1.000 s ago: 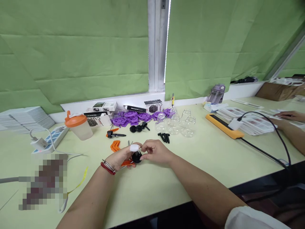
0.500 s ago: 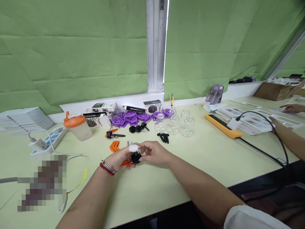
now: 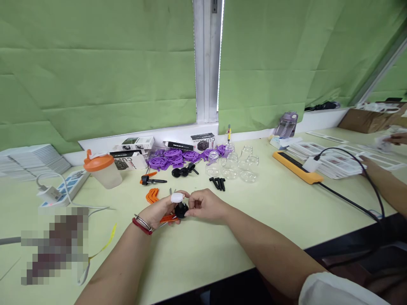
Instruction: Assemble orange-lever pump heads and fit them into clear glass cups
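My left hand (image 3: 159,210) and my right hand (image 3: 206,205) meet over the pale green table (image 3: 197,250), both pinched on a small black round part (image 3: 181,210). A white wrap covers one fingertip of my left hand (image 3: 177,197). An orange curved piece (image 3: 168,218) lies under my left hand. More orange curved pieces (image 3: 152,195) lie just behind it. My left wrist wears a red cord and a metal bangle.
Behind my hands lie purple round parts (image 3: 178,156), clear glass jars (image 3: 235,165), black pegs (image 3: 218,183), small boxes and an orange-lidded cup (image 3: 102,168). A power strip (image 3: 63,186) sits left. An orange bar (image 3: 297,168) and black cable run right, where another person's hands (image 3: 391,140) work over cards.
My hands have stayed together on the black part, with the fingers shifting slightly. The other person's far hand has moved further right and away.
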Demonstrator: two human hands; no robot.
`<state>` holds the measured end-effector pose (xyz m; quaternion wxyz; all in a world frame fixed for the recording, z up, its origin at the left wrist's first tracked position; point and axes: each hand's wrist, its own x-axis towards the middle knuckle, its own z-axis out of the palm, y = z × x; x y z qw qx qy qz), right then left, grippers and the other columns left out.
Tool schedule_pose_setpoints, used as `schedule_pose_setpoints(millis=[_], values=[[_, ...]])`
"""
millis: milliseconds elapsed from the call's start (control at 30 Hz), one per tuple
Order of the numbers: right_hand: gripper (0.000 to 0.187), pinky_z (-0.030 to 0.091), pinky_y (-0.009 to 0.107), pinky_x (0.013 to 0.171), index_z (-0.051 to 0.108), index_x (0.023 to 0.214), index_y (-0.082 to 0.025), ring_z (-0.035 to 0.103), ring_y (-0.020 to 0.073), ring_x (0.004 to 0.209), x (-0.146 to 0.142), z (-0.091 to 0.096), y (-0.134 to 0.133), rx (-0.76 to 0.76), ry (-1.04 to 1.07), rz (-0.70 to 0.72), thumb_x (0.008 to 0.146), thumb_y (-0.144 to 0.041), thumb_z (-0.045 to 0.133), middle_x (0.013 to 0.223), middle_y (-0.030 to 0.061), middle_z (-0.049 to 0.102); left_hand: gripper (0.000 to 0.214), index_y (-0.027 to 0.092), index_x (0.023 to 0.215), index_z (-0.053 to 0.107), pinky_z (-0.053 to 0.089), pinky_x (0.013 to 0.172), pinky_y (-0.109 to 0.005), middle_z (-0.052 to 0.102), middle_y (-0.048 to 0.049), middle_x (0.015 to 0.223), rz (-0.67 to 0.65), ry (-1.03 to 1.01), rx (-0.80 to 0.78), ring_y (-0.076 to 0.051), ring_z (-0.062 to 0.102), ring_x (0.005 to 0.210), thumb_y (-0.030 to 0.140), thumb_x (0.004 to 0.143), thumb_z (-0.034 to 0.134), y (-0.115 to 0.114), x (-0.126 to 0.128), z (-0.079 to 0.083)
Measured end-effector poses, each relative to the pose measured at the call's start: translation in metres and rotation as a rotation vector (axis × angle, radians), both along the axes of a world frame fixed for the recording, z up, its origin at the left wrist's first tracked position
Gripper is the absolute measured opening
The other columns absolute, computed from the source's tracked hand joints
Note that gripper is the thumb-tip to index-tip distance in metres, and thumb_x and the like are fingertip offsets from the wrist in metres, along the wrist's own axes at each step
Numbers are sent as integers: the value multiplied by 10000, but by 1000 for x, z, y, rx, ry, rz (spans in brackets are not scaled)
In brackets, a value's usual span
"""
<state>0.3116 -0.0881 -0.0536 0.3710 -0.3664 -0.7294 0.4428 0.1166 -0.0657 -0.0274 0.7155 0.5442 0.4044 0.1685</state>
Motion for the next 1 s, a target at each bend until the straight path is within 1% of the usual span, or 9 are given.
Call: schedule_pose_setpoints(millis=[133,233,367,467,667,767,867,933,1000], values=[[268,346,202,513,582,814,-166,410,67,558,0,2,-1,9,37,7,648,-288,754,673,-49,507,537,239,1179,477,317,433,-224,575,-23,790,-33,-8,18,-143,567,539,560,752,529,1,-1,-2],[251,326,200,492,571,771,-163,390,66,544,0,3,-1,-11,26,0,663,-308,746,632,-55,483,535,247,1187,469,312,427,-219,563,-15,774,-32,-7,17,-144,565,541,553,752,525,1,-1,-3],[316,350,204,519,583,886,-178,414,67,567,0,2,-1,-13,38,15,644,-278,760,721,-43,535,486,257,1153,491,308,421,-216,571,-17,802,-40,-14,30,-142,566,543,553,768,506,0,0,-2],[276,343,203,513,583,848,-172,413,70,560,0,0,0,-11,33,10,658,-285,748,668,-51,511,487,257,1135,503,303,419,-212,576,-18,794,-35,-5,32,-148,575,549,568,759,511,0,0,-2],[260,346,205,513,585,840,-169,411,68,561,-1,-2,1,-27,50,23,674,-296,739,695,-45,521,547,246,1152,483,305,415,-213,571,-16,768,-16,-3,18,-158,584,547,577,719,537,-1,0,-1],[320,383,215,555,582,921,-186,449,78,602,-2,-3,0,-26,70,14,667,-289,748,757,-34,546,562,238,1162,471,306,411,-214,582,-28,805,-16,-16,32,-152,582,544,578,720,541,-1,1,0],[326,403,226,584,577,929,-192,480,92,633,-4,-4,0,-28,61,24,665,-275,748,765,-28,554,571,241,1171,459,315,408,-218,586,-33,848,-35,-37,45,-152,583,544,579,719,545,-2,1,0],[298,403,229,589,577,945,-192,487,96,636,-5,-5,1,-12,55,26,694,-264,721,759,-28,558,565,240,1163,460,317,407,-218,586,-33,857,-36,-41,51,-153,586,543,585,722,539,-1,1,-1],[184,397,229,596,581,888,-182,484,95,632,-6,-6,2,19,40,19,738,-243,670,736,-29,553,541,232,1142,470,308,405,-213,584,-30,833,-26,-26,57,-154,589,544,578,731,536,-1,1,-2]])
